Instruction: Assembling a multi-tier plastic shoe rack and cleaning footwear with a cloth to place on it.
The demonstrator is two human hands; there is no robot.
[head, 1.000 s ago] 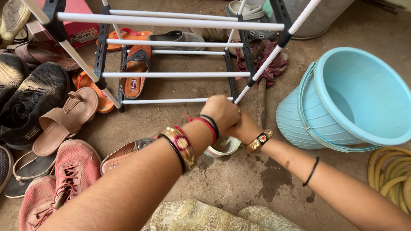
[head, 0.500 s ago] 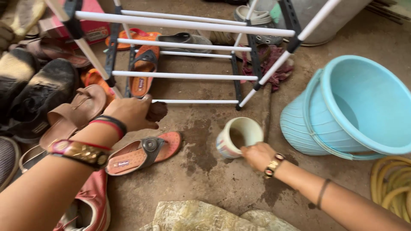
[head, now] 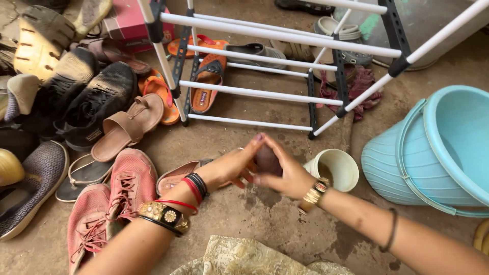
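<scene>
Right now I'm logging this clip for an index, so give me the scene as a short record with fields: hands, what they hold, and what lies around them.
left hand: fingers cupped against a small dark round object
right hand: cupped on the same object from the other side
cup: cream plastic cup on the floor, just beyond the right hand
bucket: light blue bucket tipped on its side
rack: white-barred shoe rack beyond the hands
footwear: pink sneakers, brown sandal

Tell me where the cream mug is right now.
In the head view the cream mug lies tipped on the floor right of centre, just beyond the right hand, between that hand and the tilted blue bucket.
</scene>
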